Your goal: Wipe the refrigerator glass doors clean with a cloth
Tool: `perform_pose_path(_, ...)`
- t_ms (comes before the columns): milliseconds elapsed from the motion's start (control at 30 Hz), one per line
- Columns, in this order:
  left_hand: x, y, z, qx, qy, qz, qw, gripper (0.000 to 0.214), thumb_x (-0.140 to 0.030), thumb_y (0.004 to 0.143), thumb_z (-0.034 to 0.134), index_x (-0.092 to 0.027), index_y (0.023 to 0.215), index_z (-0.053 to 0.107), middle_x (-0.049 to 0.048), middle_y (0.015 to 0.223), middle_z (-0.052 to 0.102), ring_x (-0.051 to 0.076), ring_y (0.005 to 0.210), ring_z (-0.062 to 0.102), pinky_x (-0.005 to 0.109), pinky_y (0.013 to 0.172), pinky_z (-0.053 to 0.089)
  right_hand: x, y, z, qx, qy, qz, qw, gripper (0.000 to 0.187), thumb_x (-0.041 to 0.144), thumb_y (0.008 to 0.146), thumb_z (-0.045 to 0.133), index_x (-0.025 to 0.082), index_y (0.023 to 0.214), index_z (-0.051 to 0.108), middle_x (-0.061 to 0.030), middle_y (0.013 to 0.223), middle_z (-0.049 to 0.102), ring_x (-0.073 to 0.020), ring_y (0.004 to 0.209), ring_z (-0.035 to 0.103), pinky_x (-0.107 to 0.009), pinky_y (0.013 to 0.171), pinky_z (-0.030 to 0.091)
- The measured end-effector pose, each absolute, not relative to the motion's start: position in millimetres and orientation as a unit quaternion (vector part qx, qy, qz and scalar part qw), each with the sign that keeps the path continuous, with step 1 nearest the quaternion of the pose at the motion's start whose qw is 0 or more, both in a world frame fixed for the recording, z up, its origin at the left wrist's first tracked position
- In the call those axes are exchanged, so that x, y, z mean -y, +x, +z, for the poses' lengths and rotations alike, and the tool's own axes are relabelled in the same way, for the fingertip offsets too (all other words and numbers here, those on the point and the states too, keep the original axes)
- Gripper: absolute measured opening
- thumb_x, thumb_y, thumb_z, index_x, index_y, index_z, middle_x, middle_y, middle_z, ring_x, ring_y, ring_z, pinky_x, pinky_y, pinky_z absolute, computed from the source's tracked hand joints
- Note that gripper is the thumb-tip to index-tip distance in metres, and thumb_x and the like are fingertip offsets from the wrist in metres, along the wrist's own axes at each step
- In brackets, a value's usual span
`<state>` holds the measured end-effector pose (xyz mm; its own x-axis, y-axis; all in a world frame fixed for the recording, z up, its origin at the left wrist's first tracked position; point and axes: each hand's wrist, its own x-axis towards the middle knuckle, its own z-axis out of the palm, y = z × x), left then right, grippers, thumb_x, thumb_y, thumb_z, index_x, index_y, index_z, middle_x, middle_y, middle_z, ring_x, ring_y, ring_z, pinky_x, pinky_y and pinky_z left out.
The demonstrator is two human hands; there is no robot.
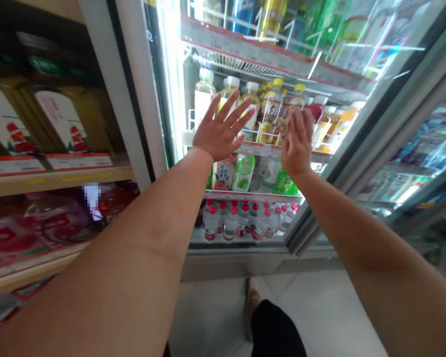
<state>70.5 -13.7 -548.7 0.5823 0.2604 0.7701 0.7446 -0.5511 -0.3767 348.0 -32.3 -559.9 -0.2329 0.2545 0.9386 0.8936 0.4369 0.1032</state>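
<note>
Upright bottles (pixel 271 110) stand beyond the splayed, empty left hand (pixel 223 128) and barely spread right hand (pixel 298 139), its hold unclear.

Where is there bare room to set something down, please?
Bare floor shows between the left forearm and the foot, and right of the trouser leg, below the cooler base. The shelf behind the left hand and right hand is crowded with bottles; so is the bottom shelf.
</note>
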Motion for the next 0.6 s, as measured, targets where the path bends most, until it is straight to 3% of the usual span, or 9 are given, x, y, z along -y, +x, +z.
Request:
perform_pose_path(100, 15, 70, -549, 0.294, -0.821, -0.347, 0.344, 0.068, -0.03, 0.106, 0.043, -0.02, 0.17, 0.02, -0.0045, 0.176, 0.006, 0.021, 0.16, -0.017, 0.054, 0.13, -0.02, 33, 344, -574, 0.758, -0.354, -0.355, 0.417, 0.056, 0.032, 0.106, 0.032, 0.023, 0.16, 0.043, -0.0059, 0.163, 0.047, -0.0255, 0.162, 0.024, -0.057, 0.134, 0.023)
perform_pose_path(267, 16, 69, -549, 0.292, -0.824, -0.355, 0.332, 0.068, -0.029, 0.106, 0.044, -0.022, 0.17, 0.022, -0.005, 0.175, 0.008, 0.021, 0.161, -0.013, 0.053, 0.132, -0.019, 0, 359, -498, 0.7, -0.358, -0.387, 0.481, 0.054, 0.033, 0.11, 0.028, 0.028, 0.163, 0.037, 0.0007, 0.169, 0.036, -0.0223, 0.163, 0.016, -0.053, 0.136, 0.019)
perform_pose_path(367, 14, 69, -549, 0.293, -0.821, -0.352, 0.341, 0.068, -0.029, 0.106, 0.045, -0.022, 0.169, 0.021, -0.0045, 0.175, 0.009, 0.018, 0.16, -0.017, 0.052, 0.131, -0.021, -13, 375, -480, 0.63, -0.407, -0.371, 0.547, 0.056, 0.03, 0.109, 0.027, 0.015, 0.163, 0.032, -0.0087, 0.171, 0.033, -0.0246, 0.162, 0.011, -0.054, 0.135, 0.01)
perform_pose_path(467, 12, 70, -550, 0.292, -0.821, -0.349, 0.344, 0.07, -0.033, 0.106, 0.049, -0.019, 0.169, 0.02, -0.0029, 0.175, 0.011, 0.018, 0.159, -0.02, 0.054, 0.129, -0.025, -15, 396, -516, 0.566, -0.448, -0.337, 0.604, 0.06, 0.031, 0.107, 0.026, 0.008, 0.161, 0.031, -0.0163, 0.169, 0.031, -0.0286, 0.162, 0.009, -0.056, 0.134, 0.006)
perform_pose_path(600, 10, 70, -549, 0.295, -0.814, -0.345, 0.363, 0.072, -0.034, 0.107, 0.049, -0.021, 0.17, 0.016, -0.0042, 0.176, 0.011, 0.018, 0.159, -0.022, 0.051, 0.128, -0.028, -14, 415, -571, 0.484, -0.487, -0.33, 0.648, 0.065, 0.034, 0.101, 0.025, 0.007, 0.16, 0.032, -0.0179, 0.166, 0.032, -0.0304, 0.161, 0.016, -0.061, 0.133, 0.012)
